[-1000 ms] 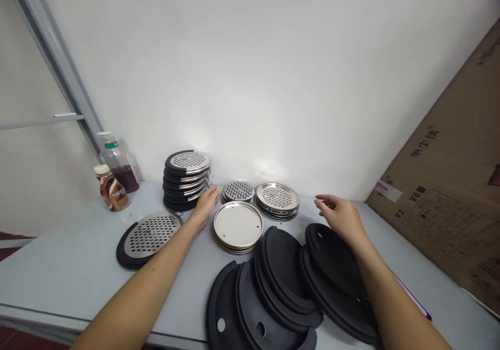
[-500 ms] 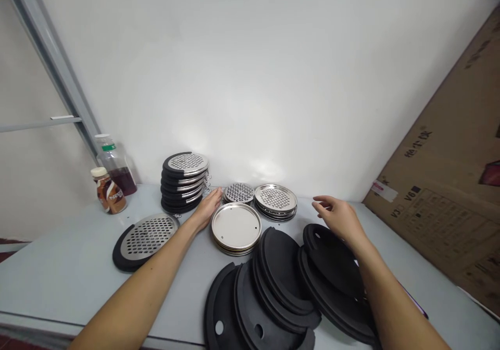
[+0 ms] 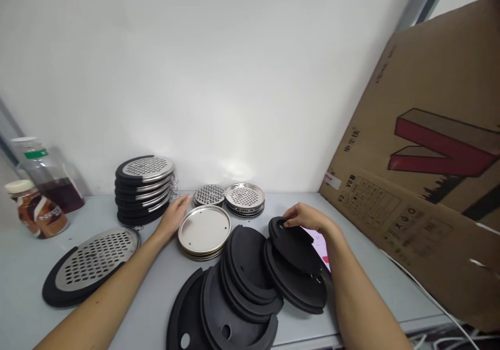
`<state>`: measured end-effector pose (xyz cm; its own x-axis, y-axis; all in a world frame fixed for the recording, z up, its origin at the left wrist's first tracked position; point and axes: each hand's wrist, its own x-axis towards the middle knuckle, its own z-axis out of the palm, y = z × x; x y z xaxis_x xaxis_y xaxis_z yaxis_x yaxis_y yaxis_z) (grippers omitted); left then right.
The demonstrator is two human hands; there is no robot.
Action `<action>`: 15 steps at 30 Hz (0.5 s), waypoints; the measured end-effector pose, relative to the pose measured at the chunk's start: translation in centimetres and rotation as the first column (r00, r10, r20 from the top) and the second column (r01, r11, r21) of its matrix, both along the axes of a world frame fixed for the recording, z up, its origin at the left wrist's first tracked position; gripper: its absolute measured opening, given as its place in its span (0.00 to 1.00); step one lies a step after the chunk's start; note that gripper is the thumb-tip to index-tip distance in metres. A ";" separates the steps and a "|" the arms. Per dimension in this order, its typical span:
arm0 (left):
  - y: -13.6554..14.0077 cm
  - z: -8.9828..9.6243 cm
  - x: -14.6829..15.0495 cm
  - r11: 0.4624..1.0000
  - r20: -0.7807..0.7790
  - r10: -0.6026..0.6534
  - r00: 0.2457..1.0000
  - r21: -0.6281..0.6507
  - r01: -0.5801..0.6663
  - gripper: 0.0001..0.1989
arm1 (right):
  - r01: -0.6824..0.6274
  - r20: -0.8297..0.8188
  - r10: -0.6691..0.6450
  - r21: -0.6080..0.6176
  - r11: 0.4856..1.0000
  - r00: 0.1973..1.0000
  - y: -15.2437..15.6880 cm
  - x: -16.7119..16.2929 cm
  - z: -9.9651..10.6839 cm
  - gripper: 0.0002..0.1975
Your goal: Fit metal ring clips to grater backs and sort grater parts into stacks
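My right hand (image 3: 307, 217) pinches the upper end of a small black rubber-like round cover (image 3: 295, 251) with a hole near that end. The cover leans tilted over larger black covers (image 3: 275, 279). Just left of a stack of plain metal discs (image 3: 205, 228), my left hand (image 3: 174, 216) rests low with its fingers stretched out, holding nothing that I can see. Behind the plain discs are perforated small metal discs (image 3: 210, 194) and a stack of perforated metal plates (image 3: 245, 197). More black covers (image 3: 250, 266) lie fanned out in front.
At the left stands a stack of black-rimmed perforated discs (image 3: 146, 167), with a single one (image 3: 94, 259) nearer. A brown drink bottle (image 3: 37, 209) and a clear bottle of dark liquid (image 3: 58, 183) stand far left. A large cardboard box (image 3: 429, 183) leans at the right. A phone-like lit screen (image 3: 318, 243) lies behind my right wrist.
The view has turned to the right. My right hand has come down onto the small black cover and taken hold of its upper end. My left hand stays beside the plain metal discs.
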<state>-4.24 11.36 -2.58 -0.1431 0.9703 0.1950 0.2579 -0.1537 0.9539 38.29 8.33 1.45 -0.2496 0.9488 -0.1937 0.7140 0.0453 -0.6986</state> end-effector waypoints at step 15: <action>-0.9 0.2 0.8 0.980 -0.036 -0.193 0.980 0.039 0.195 0.29 | -0.194 -0.085 0.184 -0.126 0.973 0.979 -0.6 -2.9 0.1 0.16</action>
<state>-3.42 10.45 -2.42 0.0540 0.9699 0.2376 0.2499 -0.2435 0.9372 35.43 7.69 1.53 -0.4396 0.8503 -0.2894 0.6488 0.0778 -0.7570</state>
